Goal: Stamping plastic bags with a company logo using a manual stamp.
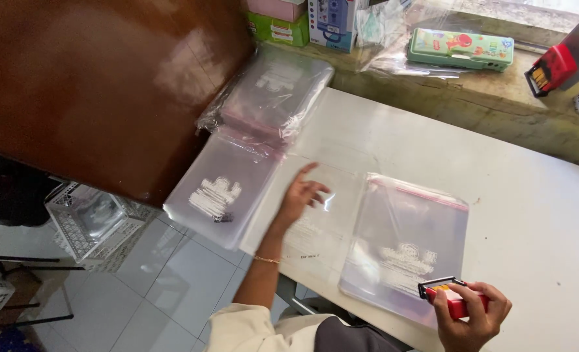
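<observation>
Right hand grips red dispenser (mouth pointing up-left).

Red stapler: small, red body with a black metal front frame, held tilted above the worktop's near edge at about 5 o'clock, its front end over the corner of a clear bag. That bag lies flat, pink seal strip along its far edge, white print on its face. A second flat clear bag lies just beside it at 9 o'clock.
</observation>
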